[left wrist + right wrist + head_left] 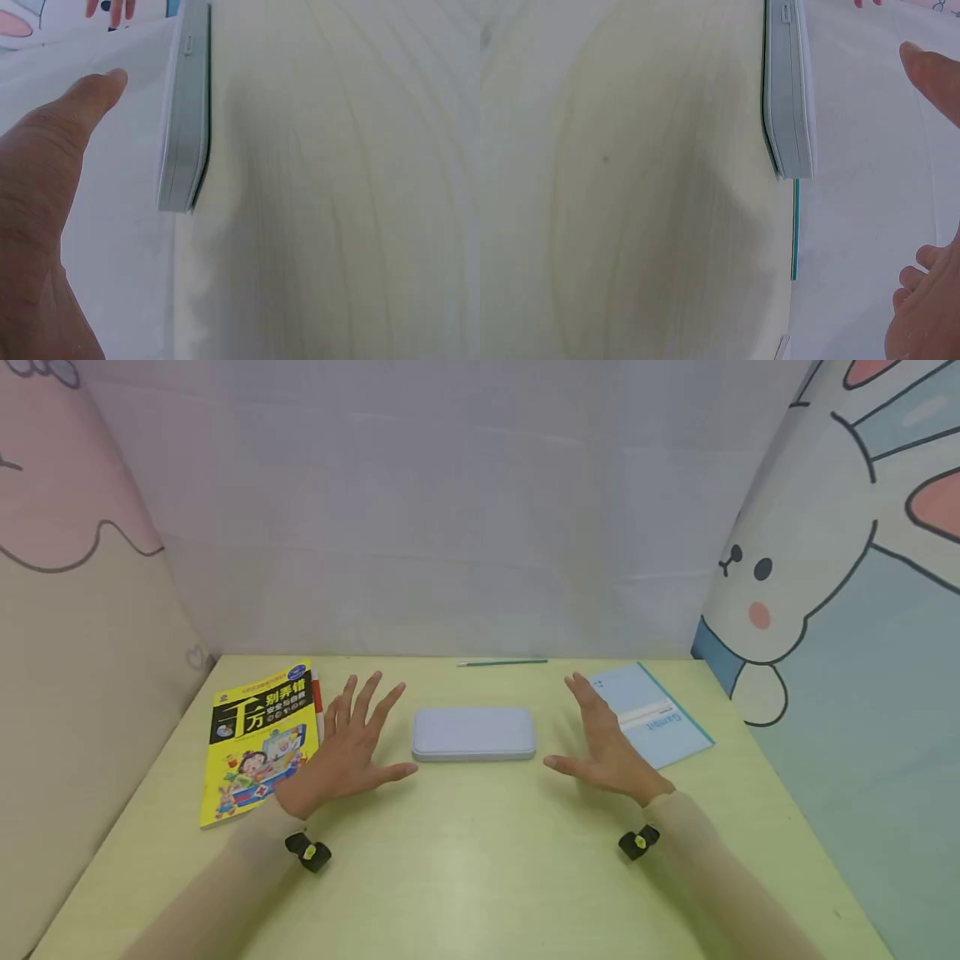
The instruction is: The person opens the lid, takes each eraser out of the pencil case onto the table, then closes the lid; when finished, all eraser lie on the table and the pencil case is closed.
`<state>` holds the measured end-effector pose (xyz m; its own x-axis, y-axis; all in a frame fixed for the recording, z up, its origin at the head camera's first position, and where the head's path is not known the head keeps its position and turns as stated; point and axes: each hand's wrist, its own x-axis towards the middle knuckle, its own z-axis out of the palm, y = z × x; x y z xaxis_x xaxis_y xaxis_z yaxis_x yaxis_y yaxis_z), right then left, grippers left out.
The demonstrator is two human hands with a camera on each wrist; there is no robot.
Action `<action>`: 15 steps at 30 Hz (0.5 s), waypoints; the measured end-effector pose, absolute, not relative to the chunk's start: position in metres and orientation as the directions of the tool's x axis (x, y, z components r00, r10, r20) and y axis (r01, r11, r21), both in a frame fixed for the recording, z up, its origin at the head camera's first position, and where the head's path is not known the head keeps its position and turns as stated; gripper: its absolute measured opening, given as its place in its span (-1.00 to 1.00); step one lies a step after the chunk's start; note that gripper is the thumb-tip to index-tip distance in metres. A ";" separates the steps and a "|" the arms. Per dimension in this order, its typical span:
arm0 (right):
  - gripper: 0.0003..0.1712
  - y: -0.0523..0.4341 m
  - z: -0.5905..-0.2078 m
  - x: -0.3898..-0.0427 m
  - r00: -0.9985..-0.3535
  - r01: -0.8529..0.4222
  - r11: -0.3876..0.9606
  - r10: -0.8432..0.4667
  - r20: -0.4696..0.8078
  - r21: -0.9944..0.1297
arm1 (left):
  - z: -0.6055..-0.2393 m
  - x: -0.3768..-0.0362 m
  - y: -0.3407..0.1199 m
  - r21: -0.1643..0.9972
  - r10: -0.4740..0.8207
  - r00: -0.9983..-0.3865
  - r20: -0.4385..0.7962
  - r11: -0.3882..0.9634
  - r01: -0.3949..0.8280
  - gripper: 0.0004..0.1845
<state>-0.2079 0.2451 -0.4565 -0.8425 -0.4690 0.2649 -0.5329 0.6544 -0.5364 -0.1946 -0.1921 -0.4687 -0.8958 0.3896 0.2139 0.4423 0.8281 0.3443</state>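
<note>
A: What was seen around the work?

B: On the pale yellow tabletop [480,868], a yellow book [257,752] was laid at the left, with a red edge [317,693] glimpsed beside it, and its lower right part was screened in the head view by the left hand [347,760]. At the right, a pale blue booklet [660,718] was partly covered by the right hand [609,753]. A slim green stick [502,662] was set along the back, and a cartoon rabbit [787,543] was printed on the right-hand wall.

A: Could any writing be read?

B: "Gambit" could be read on the booklet. On the book, 千万别弄错 was printed large, with 安全与自救 below; the smaller lines could not be made out.

A: And where was the case [474,732] placed?

B: It was laid flat near the middle, between the two hands and apart from both. It was finished in pale lavender-grey, with rounded corners, a seam along its side and a small oblong detail [188,45] shown there in the wrist views.

A: How were the hands held?

B: Both were spread wide and empty, with the thumbs pointed inward toward the case
</note>
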 end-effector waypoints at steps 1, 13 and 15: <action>0.45 0.242 -0.457 -0.208 -0.847 -0.524 0.645 -0.466 0.257 -0.557 | -0.470 -0.196 -0.191 0.403 0.383 -0.902 0.201 0.807 0.432 0.35; 0.39 0.212 -0.471 -0.217 -0.867 -0.439 0.569 -0.472 0.161 -0.695 | -0.483 -0.207 -0.172 0.705 0.352 -0.933 0.073 0.644 0.298 0.44; 0.38 0.209 -0.474 -0.219 -0.860 -0.444 0.552 -0.483 0.164 -0.706 | -0.487 -0.208 -0.168 0.730 0.348 -0.935 0.064 0.623 0.281 0.45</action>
